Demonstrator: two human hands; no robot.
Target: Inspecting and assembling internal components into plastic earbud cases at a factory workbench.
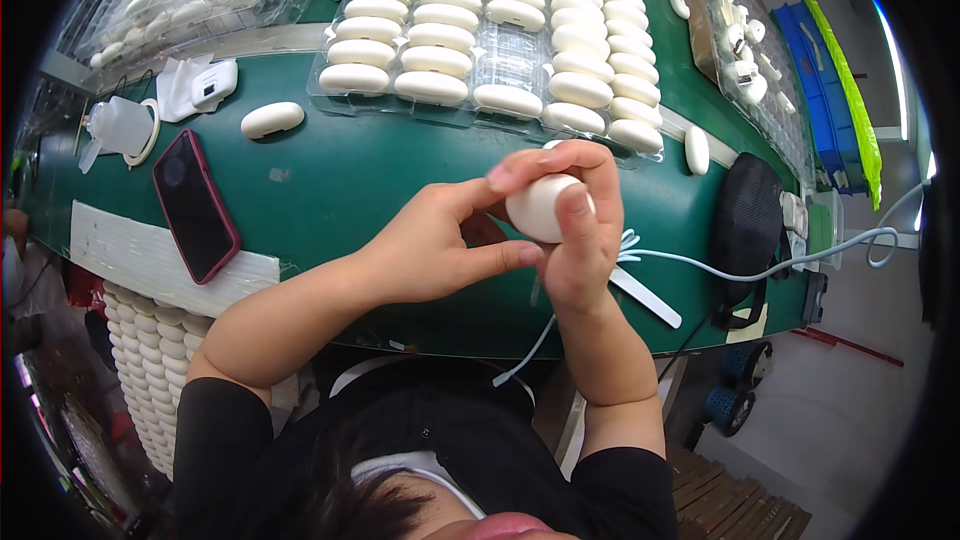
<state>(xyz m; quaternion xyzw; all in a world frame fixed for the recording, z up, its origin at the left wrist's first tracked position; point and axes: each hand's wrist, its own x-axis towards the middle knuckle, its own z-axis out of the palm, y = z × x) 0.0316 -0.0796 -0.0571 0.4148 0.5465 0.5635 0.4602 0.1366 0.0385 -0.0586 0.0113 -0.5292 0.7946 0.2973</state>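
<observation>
A smooth, white rounded plastic casing (535, 211) is held up between my two hands, above the green table. My right hand (590, 235) wraps it from the right, with the thumb against its side and the fingers curled over its top. From the left, my left hand (440, 235) grips it, the thumb along its lower edge; the other fingertips are partly hidden behind it. Just beyond, a clear plastic tray (510, 55) holds rows of similar white oval casings. One loose casing (272, 120) lies to the left of that tray, another (697, 150) to its right.
A phone with a dark red case (197, 205) lies at the left, near a white device (213, 85) and a clear cup-shaped part (122, 127). A white flat strip (645, 297), a pale cable (700, 268) and a black pouch (745, 225) are at the right.
</observation>
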